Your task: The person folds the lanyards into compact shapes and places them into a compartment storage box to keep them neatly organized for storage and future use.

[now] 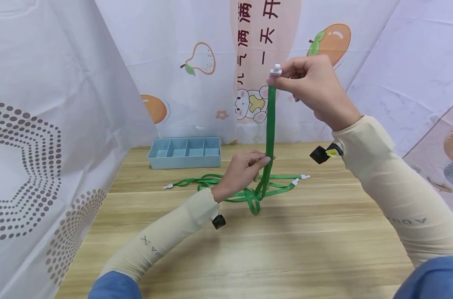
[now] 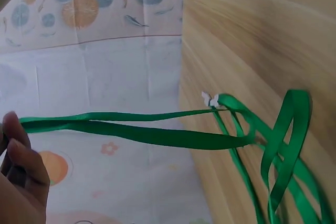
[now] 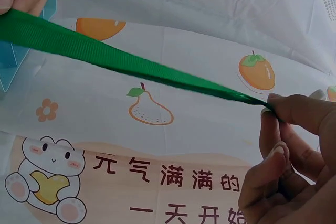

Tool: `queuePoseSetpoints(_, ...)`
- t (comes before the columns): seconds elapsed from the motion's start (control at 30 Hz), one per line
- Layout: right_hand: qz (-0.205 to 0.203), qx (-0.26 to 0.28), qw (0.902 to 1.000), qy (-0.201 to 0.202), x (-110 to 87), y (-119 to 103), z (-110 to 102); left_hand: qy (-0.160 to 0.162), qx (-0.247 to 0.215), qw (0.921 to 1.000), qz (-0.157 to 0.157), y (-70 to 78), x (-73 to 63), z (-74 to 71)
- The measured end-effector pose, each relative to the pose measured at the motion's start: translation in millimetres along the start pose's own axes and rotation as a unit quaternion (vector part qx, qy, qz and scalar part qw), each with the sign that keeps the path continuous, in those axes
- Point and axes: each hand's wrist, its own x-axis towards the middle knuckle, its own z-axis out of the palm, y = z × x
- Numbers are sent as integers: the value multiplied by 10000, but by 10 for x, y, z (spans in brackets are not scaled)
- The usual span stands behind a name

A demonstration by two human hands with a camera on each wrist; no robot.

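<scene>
A green lanyard (image 1: 271, 116) hangs stretched between my two hands. High up, my right hand (image 1: 316, 85) pinches it just below its white plastic clip (image 1: 276, 71). Lower down, my left hand (image 1: 241, 172) pinches the same strap between thumb and fingers. Below that grip, the strap splits into two strands running to the table, as the left wrist view shows. More green lanyards (image 1: 208, 179) lie tangled there, with white clips (image 1: 168, 186) at their ends. In the right wrist view the ribbed strap (image 3: 131, 66) runs taut between both hands.
A light blue tray (image 1: 184, 162) with several compartments stands at the back left of the wooden table (image 1: 219, 257). Behind the table hangs a white printed curtain (image 1: 196, 95) with fruit drawings. Another patterned curtain (image 1: 73, 104) borders the left side.
</scene>
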Motion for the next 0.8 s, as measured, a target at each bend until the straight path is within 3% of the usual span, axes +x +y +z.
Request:
queuePoseSetpoints(0.17, 156, 183, 9997, 24, 69, 25, 21, -255, -1008, 9924, -665, -13, -10, -16)
queuePoseSetpoints(0.27, 223, 186, 9995, 77, 99, 32, 24, -69, -1028, 9904, -918, -15, -1, -15)
queuePoseSetpoints(0.33, 216, 198, 9995, 95, 113, 40, 26, 124, -757, 9924, -965, -21, 18, -9)
queuePoseSetpoints(0.53, 0, 178, 9997, 146, 136, 59, 41, 507, -217, 9958, -737, -71, 84, -3)
queuePoseSetpoints(0.8, -59, 214, 9995, 245, 156, 89, 47, 596, 212, 9971, -433, -137, 73, -22)
